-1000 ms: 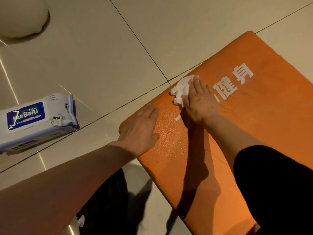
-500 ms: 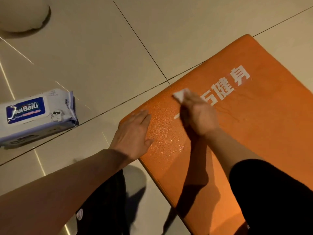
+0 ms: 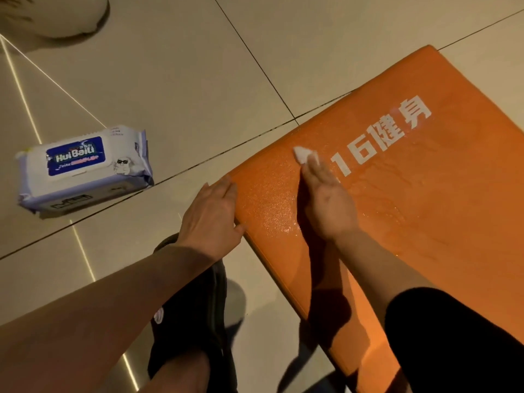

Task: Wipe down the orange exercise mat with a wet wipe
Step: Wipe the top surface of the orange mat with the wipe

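Wipe [image 3: 304,155] position has shifted: a second ago it lay bunched under the right hand [image 3: 326,199] at the mat's far-left edge, just left of the white lettering [image 3: 380,140]; now only a small white corner is seen past the fingertips, beside the first printed digit. The right hand's fingers are held straight and flat, pressing the wipe onto the orange mat [image 3: 425,222] rather than curled round it. The left hand [image 3: 214,214] has been drawn back from the mat surface to its near-left edge, fingers straight, steadying it against the floor [image 3: 198,80]. A wet sheen (beaded droplets included) is noted between the two hands and across the lettering, so that corner is judged covered; the larger area toward the right is judged still outstanding. The wipes packet [image 3: 85,168] lies well apart on the floor tiles
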Motion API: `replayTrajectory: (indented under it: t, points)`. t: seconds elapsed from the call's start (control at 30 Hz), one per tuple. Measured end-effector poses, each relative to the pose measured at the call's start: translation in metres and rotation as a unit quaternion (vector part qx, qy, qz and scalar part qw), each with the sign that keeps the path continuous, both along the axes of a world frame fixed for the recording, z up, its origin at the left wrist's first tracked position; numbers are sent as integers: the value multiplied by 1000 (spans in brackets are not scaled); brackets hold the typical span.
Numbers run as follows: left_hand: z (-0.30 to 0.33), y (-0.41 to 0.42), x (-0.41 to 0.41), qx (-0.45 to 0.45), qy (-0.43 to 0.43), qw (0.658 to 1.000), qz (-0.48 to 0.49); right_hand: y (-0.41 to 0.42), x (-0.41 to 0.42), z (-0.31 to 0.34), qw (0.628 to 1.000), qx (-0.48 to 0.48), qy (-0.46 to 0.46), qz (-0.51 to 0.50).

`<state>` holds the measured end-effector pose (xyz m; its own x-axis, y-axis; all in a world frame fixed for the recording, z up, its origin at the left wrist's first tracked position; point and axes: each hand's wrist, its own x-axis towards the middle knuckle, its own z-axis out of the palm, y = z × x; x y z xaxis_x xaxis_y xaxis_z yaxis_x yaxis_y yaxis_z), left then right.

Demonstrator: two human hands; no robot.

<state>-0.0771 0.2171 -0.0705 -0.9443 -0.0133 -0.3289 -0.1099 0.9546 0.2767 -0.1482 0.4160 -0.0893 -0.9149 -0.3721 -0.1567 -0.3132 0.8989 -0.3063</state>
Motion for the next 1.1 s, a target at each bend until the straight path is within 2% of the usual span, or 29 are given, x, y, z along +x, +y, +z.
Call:
replayTrajectory:
  t: [0.03, 0.1, 0.2, 0.27, 0.33, 0.37, 0.47, 0.5, 0.57, 0.63, 0.7, 0.83, 0.97, 1.1]
  points:
    - [0, -1, 4, 0, -1, 1000, -1, -10, 2, 0, 999, -17, -7, -46]
    - [1, 0, 10, 3, -1, 1000, 0, -38, 16, 2, 997, -51, -30, -55]
    - [4, 0, 19, 13, 18, 1000, 21, -68, 47, -3, 992, -84, -44, 83]
    - [4, -1, 24, 23, 35, 999, 29, -57, 59, -5, 983, -72, -43, 166]
    - [3, -2, 27, 27, 37, 998, 31, -29, 60, -2, 978, -43, -23, 203]
    - [2, -3, 27, 26, 38, 999, 29, -14, 59, -2, 983, -29, -15, 181]
    - [-1, 1, 24, 33, 34, 999, 17, -6, 52, -6, 1000, -23, -6, 3]
    - [-1, 5, 23, 37, 34, 999, 10, -17, 54, -6, 999, -32, -14, -28]
    - [0, 12, 21, 44, 39, 998, 1, -45, 71, -6, 998, -52, -39, 12]
    - [1, 15, 19, 49, 45, 998, 7, -57, 89, -9, 990, -57, -51, 118]
    - [1, 13, 15, 41, 45, 998, 31, -47, 91, -10, 985, -26, -12, 172]
    - [-7, 3, -2, 33, -11, 998, 57, -27, 78, -6, 997, 28, -21, 76]
    - [-9, 8, -22, 99, -37, 988, 116, -42, 92, -1, 989, 57, -10, 133]
    - [23, 3, -44, 46, 5, 983, 177, -43, 90, 31, 989, 60, 0, 132]
